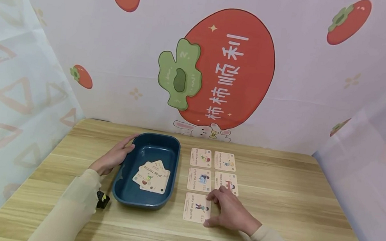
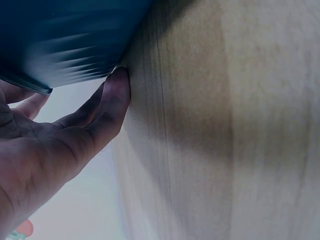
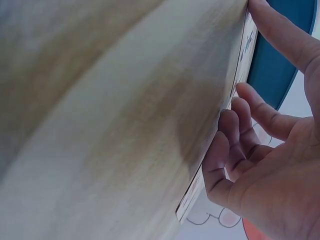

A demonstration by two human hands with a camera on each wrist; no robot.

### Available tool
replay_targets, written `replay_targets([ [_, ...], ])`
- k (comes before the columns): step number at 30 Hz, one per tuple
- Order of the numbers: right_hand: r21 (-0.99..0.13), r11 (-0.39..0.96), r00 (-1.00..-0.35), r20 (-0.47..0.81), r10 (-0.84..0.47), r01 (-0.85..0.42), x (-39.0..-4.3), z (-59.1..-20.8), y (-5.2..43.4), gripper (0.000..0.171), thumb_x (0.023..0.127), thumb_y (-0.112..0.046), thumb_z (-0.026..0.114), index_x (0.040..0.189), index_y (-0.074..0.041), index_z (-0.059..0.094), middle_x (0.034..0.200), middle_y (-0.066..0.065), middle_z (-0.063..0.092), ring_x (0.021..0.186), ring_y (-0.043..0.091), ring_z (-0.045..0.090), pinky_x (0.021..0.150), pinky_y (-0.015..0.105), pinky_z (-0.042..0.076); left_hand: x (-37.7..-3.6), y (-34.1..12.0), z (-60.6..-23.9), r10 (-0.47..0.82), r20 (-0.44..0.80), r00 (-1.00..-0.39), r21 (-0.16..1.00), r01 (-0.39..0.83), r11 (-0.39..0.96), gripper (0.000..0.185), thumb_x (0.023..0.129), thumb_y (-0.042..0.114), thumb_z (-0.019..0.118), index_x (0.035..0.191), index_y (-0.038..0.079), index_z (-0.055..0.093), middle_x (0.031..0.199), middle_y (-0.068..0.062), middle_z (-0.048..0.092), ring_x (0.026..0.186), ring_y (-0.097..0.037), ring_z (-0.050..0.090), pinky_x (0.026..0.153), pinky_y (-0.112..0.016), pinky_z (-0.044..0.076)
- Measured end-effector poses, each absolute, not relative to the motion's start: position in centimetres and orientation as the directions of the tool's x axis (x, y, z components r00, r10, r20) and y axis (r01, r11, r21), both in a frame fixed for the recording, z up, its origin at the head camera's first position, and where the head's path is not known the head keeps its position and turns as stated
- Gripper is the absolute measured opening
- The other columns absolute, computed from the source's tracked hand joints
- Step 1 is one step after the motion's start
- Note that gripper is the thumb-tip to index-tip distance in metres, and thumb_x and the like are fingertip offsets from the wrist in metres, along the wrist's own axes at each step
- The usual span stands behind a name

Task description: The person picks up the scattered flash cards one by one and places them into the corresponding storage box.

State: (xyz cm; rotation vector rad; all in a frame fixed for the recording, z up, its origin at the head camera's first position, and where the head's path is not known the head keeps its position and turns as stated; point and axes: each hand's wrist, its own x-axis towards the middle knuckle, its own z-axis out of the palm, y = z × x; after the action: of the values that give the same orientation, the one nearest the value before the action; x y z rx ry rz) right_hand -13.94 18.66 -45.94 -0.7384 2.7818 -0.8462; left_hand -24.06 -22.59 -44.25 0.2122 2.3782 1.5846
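A deep blue plastic tray (image 1: 118,191) stands on the wooden table, with several loose cards (image 1: 154,178) fanned inside it; the top one reads "play tennis". My left hand (image 1: 115,158) grips the tray's left side, thumb at the rim and fingers against the outer wall in the left wrist view. To the tray's right, a "play the guitar" card (image 1: 192,210) lies flat. My right hand (image 1: 231,211) holds it between thumb and index finger at its right corners. The other right fingertips (image 3: 229,117) curl close over the "take a…" card (image 1: 230,179), partly covering it.
Above the guitar card are a "play the piano" card (image 1: 198,180) and another card (image 1: 200,158), with a "play ping-pong" card (image 1: 224,161) beside it. A patterned cloth backdrop (image 1: 292,119) rises behind the table (image 1: 279,176), with cloth along both sides.
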Motion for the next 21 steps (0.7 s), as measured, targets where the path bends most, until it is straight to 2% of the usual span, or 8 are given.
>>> replay_targets([
  [5, -0.546, 0.735, -0.876, -0.004, -0.482, -0.402, -13.94, -45.92, 18.6, 0.066, 0.06, -0.037, 0.099, 0.109, -0.008, 0.067, 0.094, -0.003, 0.05, 0.088, 0.013, 0.046, 0.099, 0.052, 0.042, -24.06, -22.57, -44.2, 0.267, -0.15, -0.952, 0.919, -0.035, 0.392, 0.055, 0.113, 0.023, 0.03, 0.165, 0.015, 0.011, 0.168, -0.02, 0.005, 0.149, -0.049, 0.017, 0.115, -0.067, 0.021],
  [13, -0.542, 0.734, -0.873, -0.001, -0.487, -0.409, -13.91, -45.84, 18.59, 0.067, 0.06, -0.038, 0.099, 0.111, -0.01, 0.066, 0.094, -0.004, 0.05, 0.087, 0.013, 0.045, 0.087, 0.043, 0.045, -24.1, -22.55, -44.12, 0.262, -0.155, -0.952, 0.916, -0.04, 0.398, 0.055, 0.113, 0.022, 0.029, 0.164, 0.014, 0.011, 0.168, -0.02, 0.005, 0.149, -0.049, 0.015, 0.115, -0.067, 0.021],
  [18, -0.541, 0.734, -0.873, 0.001, -0.488, -0.411, -13.91, -45.89, 18.62, 0.07, 0.06, -0.038, 0.099, 0.115, -0.009, 0.066, 0.093, -0.004, 0.049, 0.086, 0.012, 0.044, 0.088, 0.045, 0.045, -24.09, -22.6, -44.14, 0.267, -0.158, -0.951, 0.92, -0.043, 0.39, 0.055, 0.113, 0.022, 0.029, 0.165, 0.015, 0.01, 0.168, -0.02, 0.004, 0.148, -0.049, 0.019, 0.114, -0.066, 0.024],
  [21, -0.545, 0.732, -0.874, 0.001, -0.487, -0.408, -13.94, -45.94, 18.62, 0.072, 0.059, -0.037, 0.099, 0.116, -0.008, 0.066, 0.092, -0.004, 0.048, 0.085, 0.012, 0.043, 0.094, 0.049, 0.044, -24.13, -22.65, -44.21, 0.27, -0.162, -0.949, 0.922, -0.048, 0.385, 0.056, 0.113, 0.023, 0.03, 0.165, 0.016, 0.01, 0.168, -0.021, 0.004, 0.146, -0.05, 0.024, 0.113, -0.066, 0.028],
])
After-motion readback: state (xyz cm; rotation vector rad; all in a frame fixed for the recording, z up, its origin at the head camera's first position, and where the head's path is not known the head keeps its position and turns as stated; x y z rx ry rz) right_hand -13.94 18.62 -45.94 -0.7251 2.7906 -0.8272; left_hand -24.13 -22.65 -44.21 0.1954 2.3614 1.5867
